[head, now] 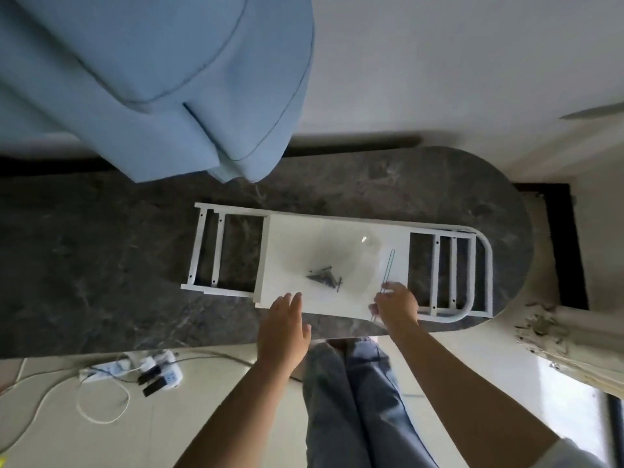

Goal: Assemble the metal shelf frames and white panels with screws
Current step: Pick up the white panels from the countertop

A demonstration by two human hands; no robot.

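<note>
My right hand (396, 304) pinches thin grey metal rods (388, 265) at the near right of the flat white panel (293, 238), which lies across the white tubular metal frames (472, 271). My left hand (283, 329) has its fingers straight and together at the panel's near edge; I'd brace there first.

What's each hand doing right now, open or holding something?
Left hand: open, fingers straight over the white panel's near edge.
Right hand: closed on two thin rods.

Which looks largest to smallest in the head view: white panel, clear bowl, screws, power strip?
1. white panel
2. clear bowl
3. power strip, lying lower and farther from the camera, so its true rank is unsure
4. screws
</note>
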